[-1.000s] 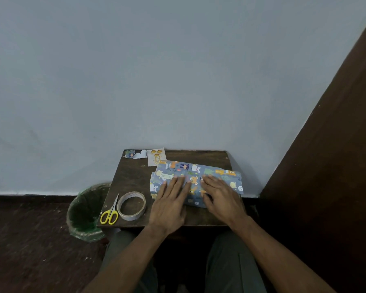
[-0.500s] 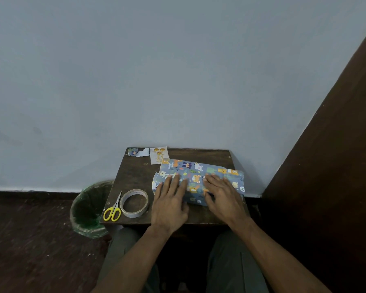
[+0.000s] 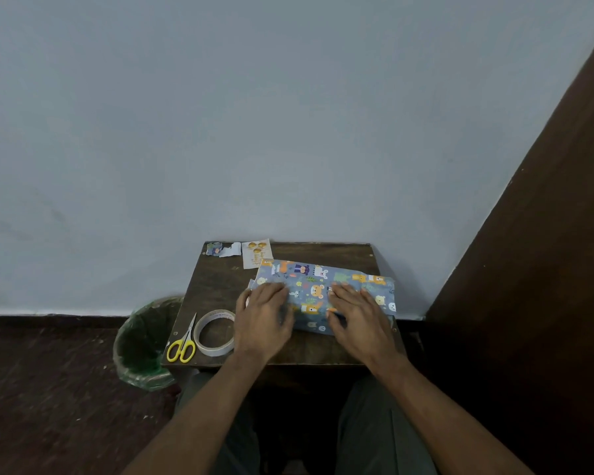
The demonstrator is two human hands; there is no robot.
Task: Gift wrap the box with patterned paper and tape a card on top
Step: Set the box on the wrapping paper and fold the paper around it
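Box (image 3: pixel 326 296), already cloaked in animal-print patterned paper (image 3: pixel 354 281), sits on the right half of the small wooden table (image 3: pixel 216 286), and both hands are flat on it. The left hand (image 3: pixel 263 318) has slid leftward since a second ago, from near the middle of the package out to its left end, fingers stretched and pressing; the right hand (image 3: pixel 359 318) stays spread on the centre, pinning the paper. My read: the long seam is settled and the left end fold comes next. Counting from the near edge: one pair of yellow-handled scissors (image 3: pixel 182 346), one roll of tape (image 3: pixel 215 334) just beside them, one wrapped box, then at the far edge one card (image 3: pixel 255 253) and one paper scrap (image 3: pixel 222 249). One green bin (image 3: pixel 143 341) stands on the floor, left of the table.
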